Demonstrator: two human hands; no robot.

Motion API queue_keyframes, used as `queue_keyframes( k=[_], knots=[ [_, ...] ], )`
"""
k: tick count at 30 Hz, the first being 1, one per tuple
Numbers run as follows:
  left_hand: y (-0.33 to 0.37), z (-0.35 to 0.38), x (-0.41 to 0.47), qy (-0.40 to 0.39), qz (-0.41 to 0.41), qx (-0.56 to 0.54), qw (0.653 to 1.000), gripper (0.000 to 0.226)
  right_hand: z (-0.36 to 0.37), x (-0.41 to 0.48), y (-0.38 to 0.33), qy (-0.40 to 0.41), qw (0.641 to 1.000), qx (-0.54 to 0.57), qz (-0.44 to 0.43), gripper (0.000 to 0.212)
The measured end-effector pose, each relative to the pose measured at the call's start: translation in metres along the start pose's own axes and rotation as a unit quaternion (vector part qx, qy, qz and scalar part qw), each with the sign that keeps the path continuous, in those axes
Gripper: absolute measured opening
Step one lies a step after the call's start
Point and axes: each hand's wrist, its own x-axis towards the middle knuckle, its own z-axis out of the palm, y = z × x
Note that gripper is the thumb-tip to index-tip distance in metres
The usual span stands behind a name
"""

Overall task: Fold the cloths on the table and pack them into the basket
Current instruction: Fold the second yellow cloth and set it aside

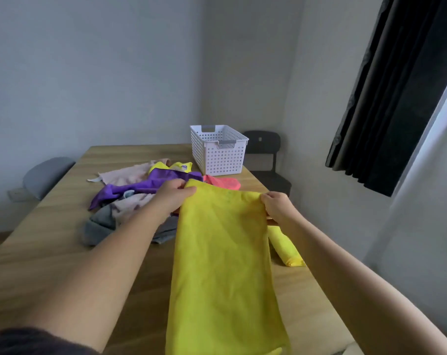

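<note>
Holding the yellow cloth [225, 260] by its far edge, your left hand [172, 197] pinches one corner and your right hand [277, 207] pinches the other, each closed on the fabric. The cloth hangs as a long band from the middle of the frame down to the lower edge, over the table [51, 252]. Just right of it, a rolled yellow cloth [286, 248] lies on the tabletop, partly hidden behind your right forearm. Above your left hand, left of centre, loose cloths lie in a pile: a purple cloth [140, 187], a pink cloth [125, 175], a grey cloth [99, 226] nearest the left edge, and a coral cloth [225, 183] toward the basket. The white basket [218, 155] stands upright at the table's far right corner, above centre; how much it holds cannot be told. A dark chair [265, 160] sits behind it, a grey chair [47, 175] at the left edge, and a dark curtain [396, 93] fills the upper right.
</note>
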Motion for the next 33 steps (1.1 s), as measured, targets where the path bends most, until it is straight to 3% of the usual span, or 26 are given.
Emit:
queue_keyframes(
  k=[5,7,11,16,23,27,30,33],
  knots=[
    [-0.063,0.017,-0.001,-0.021,-0.048,0.011,0.999,0.033,0.02,0.004,0.049,0.04,0.997,-0.051,-0.042,0.033],
    [-0.073,0.017,-0.004,-0.023,-0.021,-0.011,0.999,0.034,0.018,-0.003,0.059,0.045,0.996,-0.037,-0.074,0.029],
    [-0.063,0.014,-0.028,0.002,0.056,-0.03,0.998,0.01,0.008,-0.026,0.067,0.038,0.987,-0.043,-0.148,0.021],
    [-0.068,0.002,-0.077,-0.023,0.127,0.016,0.991,0.013,-0.006,-0.072,0.085,0.007,0.974,-0.049,-0.222,0.008],
    [-0.111,-0.011,-0.137,-0.104,0.175,0.177,0.963,0.029,-0.005,-0.114,0.143,-0.06,0.909,-0.163,-0.378,0.013],
    [-0.128,-0.014,-0.148,-0.098,0.232,0.23,0.94,0.036,-0.003,-0.121,0.154,-0.047,0.876,-0.189,-0.44,0.014],
    [-0.132,-0.016,-0.149,-0.113,0.283,0.279,0.911,0.031,-0.003,-0.123,0.154,-0.067,0.855,-0.21,-0.469,0.014],
    [-0.137,-0.021,-0.15,-0.144,0.31,0.328,0.881,0.011,-0.004,-0.125,0.157,-0.111,0.831,-0.252,-0.483,0.016]
  ],
)
